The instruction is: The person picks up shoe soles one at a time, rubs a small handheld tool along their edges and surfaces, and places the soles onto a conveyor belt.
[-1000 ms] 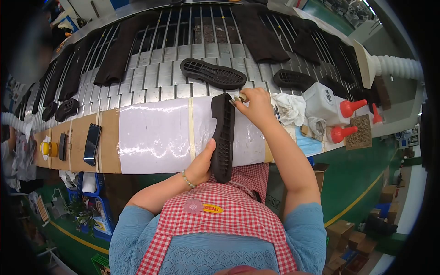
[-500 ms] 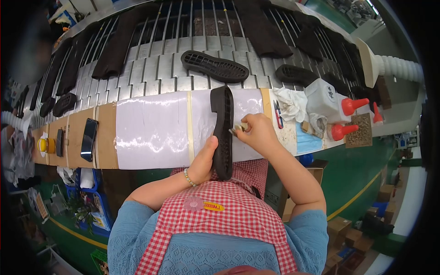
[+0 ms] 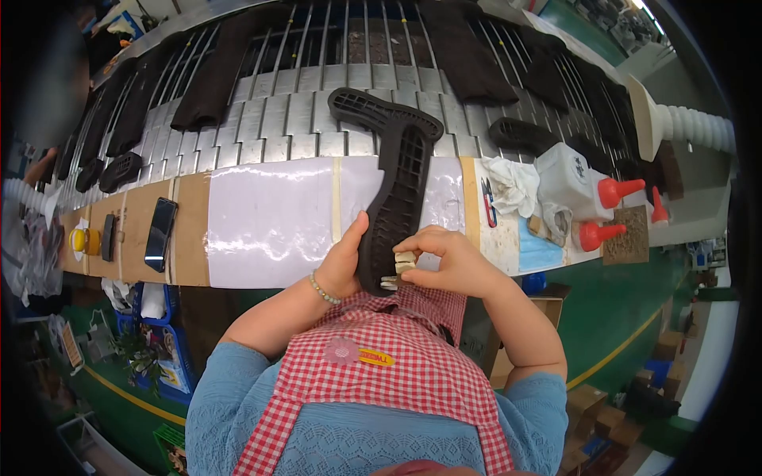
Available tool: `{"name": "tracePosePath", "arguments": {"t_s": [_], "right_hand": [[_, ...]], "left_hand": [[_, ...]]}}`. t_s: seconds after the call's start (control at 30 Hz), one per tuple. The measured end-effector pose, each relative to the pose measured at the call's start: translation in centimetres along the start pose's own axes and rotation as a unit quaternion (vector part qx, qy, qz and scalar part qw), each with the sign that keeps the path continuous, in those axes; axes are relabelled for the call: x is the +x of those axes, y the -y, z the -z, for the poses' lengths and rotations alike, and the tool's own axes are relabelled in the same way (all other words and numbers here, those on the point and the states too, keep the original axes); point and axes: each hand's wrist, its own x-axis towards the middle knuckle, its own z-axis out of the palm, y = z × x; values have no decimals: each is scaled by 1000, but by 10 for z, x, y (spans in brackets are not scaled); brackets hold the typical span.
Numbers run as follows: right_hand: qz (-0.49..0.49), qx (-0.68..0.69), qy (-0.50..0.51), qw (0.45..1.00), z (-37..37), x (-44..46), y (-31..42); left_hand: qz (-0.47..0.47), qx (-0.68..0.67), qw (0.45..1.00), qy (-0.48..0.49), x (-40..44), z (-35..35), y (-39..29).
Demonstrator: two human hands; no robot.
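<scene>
1. From my end I see the black sole [image 3: 397, 202] held aslant over the front edge of the worktop [image 3: 186, 238], open ribbed face up, its upper end overlapping a second sole [image 3: 353, 105] in my view. I can't tell whether the two touch.
2. My left hand [image 3: 340, 266] grips its lower left side, thumb along the rim; the other fingers are mostly hidden.
3. My right hand [image 3: 454, 260] is closed in a pinch on a small pale piece [image 3: 404, 265] by the lower right edge; I can't make out contact there.
4. I'd judge the sole light, rubbery and grippy, firm at the rim with some bend along its length, and hardly fragile. The side rim near the middle looks the best hold, with fingers supporting from beneath.
5. Red-handled snips [image 3: 488, 205] and a white bottle [image 3: 562, 186] lie off to the right.
</scene>
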Motion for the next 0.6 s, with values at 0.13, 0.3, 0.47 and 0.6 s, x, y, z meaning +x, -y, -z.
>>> {"name": "tracePosePath", "arguments": {"t_s": [0.13, 0.3, 0.47, 0.6], "right_hand": [[86, -105, -113, 984, 16, 21, 11], [53, -9, -276, 960, 29, 25, 11], [2, 133, -321, 938, 16, 9, -15], [-50, 231, -303, 923, -10, -4, -37]], "left_hand": [[43, -61, 997, 34, 0, -6, -3], [-52, -23, 998, -27, -6, -2, -31], [-200, -61, 970, -125, 3, 59, -91], [-340, -126, 896, -256, 19, 111, -147]]}}
